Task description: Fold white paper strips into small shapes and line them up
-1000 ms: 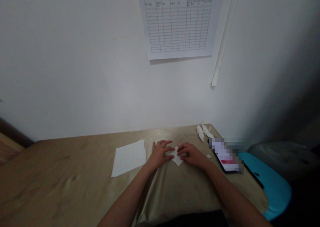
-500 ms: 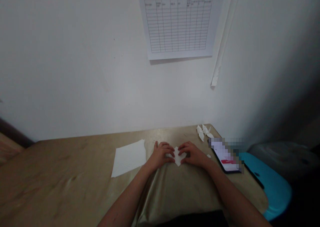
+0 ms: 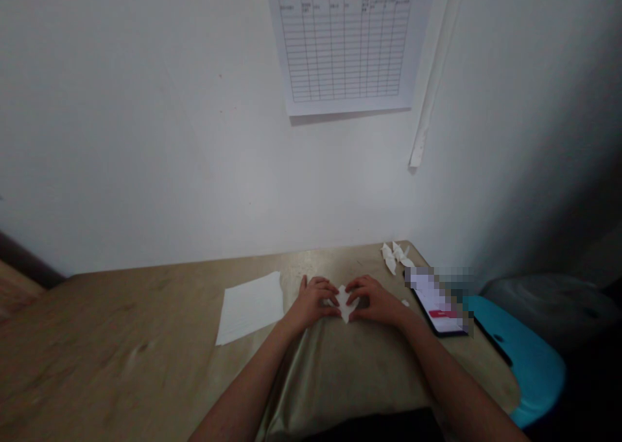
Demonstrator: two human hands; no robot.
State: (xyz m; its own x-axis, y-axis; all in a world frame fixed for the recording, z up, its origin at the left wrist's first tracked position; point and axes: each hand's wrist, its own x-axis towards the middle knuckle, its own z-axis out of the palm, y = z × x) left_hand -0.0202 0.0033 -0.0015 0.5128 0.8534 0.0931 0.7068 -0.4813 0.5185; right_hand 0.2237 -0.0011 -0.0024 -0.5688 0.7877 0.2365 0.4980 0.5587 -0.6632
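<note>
Between my two hands a small piece of folded white paper point(image 3: 345, 304) lies on the table, pointed at its top and bottom. My left hand point(image 3: 315, 301) grips its left side with curled fingers and thumb. On the right side, my right hand point(image 3: 373, 301) has its fingers and thumb closed on the paper in the same way. The fingers cover both side edges of the paper. Left of my left hand lies a stack of white paper sheets point(image 3: 250, 309).
Small folded white paper pieces point(image 3: 396, 257) lie at the back right corner. A phone point(image 3: 440, 306) with a lit screen rests near the right edge. A white scrap point(image 3: 405, 303) is beside my right wrist. A blue chair point(image 3: 534, 358) stands right of the table point(image 3: 146, 338).
My right hand's thumb has shifted very slightly left on the folded paper. Otherwise both hands and the paper stay in place.
</note>
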